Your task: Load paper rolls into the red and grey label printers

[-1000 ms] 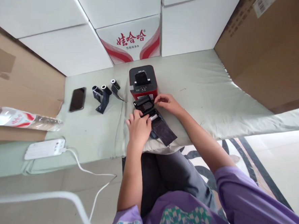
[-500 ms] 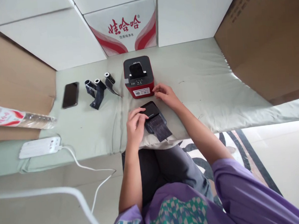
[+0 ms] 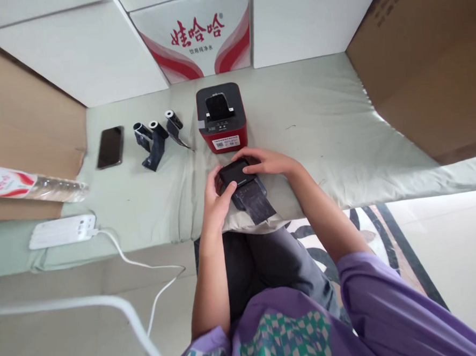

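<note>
A small black handheld printer [image 3: 234, 173] rests near the front edge of the cloth-covered surface. From its near side hangs a dark paper strip [image 3: 258, 202]. My left hand [image 3: 218, 196] grips the printer's left edge, thumb on its front corner and fingers curled round the side. On the right, my right hand [image 3: 263, 161] holds its far edge with the fingers, the thumb lying on the black top. Just behind stands a red and black boxy printer [image 3: 222, 120], with a dark piece sticking up out of its slot. Neither hand touches it.
Three small rolls of dark paper [image 3: 157, 130] lie left of the red printer, beside a phone [image 3: 111, 147]. A white power bank [image 3: 63, 231] with a cable sits at the front left, near a plastic bottle [image 3: 28, 184]. Cardboard boxes [image 3: 429, 75] flank both sides.
My right hand has moved left and nearer, from beside the red printer onto the handheld one. My left hand has shifted to wrap its left edge.
</note>
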Demonstrator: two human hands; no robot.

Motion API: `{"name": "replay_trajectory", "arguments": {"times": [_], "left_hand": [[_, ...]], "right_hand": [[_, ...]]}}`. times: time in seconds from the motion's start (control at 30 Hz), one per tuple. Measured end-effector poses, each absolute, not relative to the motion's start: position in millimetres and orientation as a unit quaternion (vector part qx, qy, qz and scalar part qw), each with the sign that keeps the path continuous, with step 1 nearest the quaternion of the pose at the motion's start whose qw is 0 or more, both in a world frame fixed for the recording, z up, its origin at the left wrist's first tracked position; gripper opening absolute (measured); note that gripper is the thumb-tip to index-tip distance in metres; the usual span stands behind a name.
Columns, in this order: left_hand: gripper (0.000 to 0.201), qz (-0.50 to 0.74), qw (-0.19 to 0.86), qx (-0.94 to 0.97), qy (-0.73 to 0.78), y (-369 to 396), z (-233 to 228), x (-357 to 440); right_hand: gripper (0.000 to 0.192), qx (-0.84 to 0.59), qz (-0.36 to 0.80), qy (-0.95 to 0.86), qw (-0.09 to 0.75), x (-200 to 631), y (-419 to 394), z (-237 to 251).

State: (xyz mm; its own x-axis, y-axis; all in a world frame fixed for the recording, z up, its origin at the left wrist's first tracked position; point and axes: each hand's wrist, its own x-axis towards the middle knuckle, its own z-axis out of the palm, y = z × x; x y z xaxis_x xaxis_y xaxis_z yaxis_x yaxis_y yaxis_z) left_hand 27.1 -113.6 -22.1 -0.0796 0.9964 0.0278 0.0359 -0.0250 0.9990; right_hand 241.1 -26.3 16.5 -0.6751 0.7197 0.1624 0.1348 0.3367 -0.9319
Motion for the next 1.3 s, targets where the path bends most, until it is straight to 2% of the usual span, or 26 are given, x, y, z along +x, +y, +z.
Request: {"name": "replay_trajectory", "arguments": {"times": [0.13, 0.23, 0.4, 0.47, 0.6, 0.77, 0.93, 1.1, 1.23, 1.3], "left_hand": [[0.061, 0.495, 0.473, 0.515, 0.516, -113, -19, 25], [0.064, 0.492, 0.449, 0.540, 0.514, -118, -19, 25], [0.060, 0.565, 0.418, 0.497, 0.509, -126, -23, 25], [0.058, 0.582, 0.417, 0.478, 0.509, -127, -23, 25], [0.055, 0.573, 0.401, 0.491, 0.519, -128, -23, 25], [0.053, 0.585, 0.406, 0.485, 0.507, -129, -26, 25], [0.048, 0.613, 0.418, 0.458, 0.489, -129, -26, 26], [0.044, 0.629, 0.430, 0.436, 0.480, -128, -27, 27], [0.043, 0.619, 0.436, 0.436, 0.486, -128, -28, 27], [0.043, 0.615, 0.439, 0.436, 0.488, -129, -27, 28]], "right_hand": [[0.045, -0.269, 0.511, -0.766, 0.282, 241, -26, 15], [0.050, -0.330, 0.493, -0.748, 0.298, 244, -34, 12], [0.046, -0.417, 0.458, -0.700, 0.354, 256, -84, 6], [0.059, -0.413, 0.433, -0.721, 0.349, 258, -112, 4], [0.105, -0.443, 0.361, -0.745, 0.346, 238, -157, 0], [0.116, -0.575, 0.234, -0.685, 0.381, 190, -171, -7], [0.109, -0.596, 0.201, -0.662, 0.407, 175, -174, -15], [0.098, -0.636, 0.138, -0.598, 0.468, 204, -164, -13], [0.096, -0.689, 0.069, -0.539, 0.479, 245, -106, 3], [0.080, -0.683, 0.058, -0.538, 0.490, 260, -62, 10]]}}
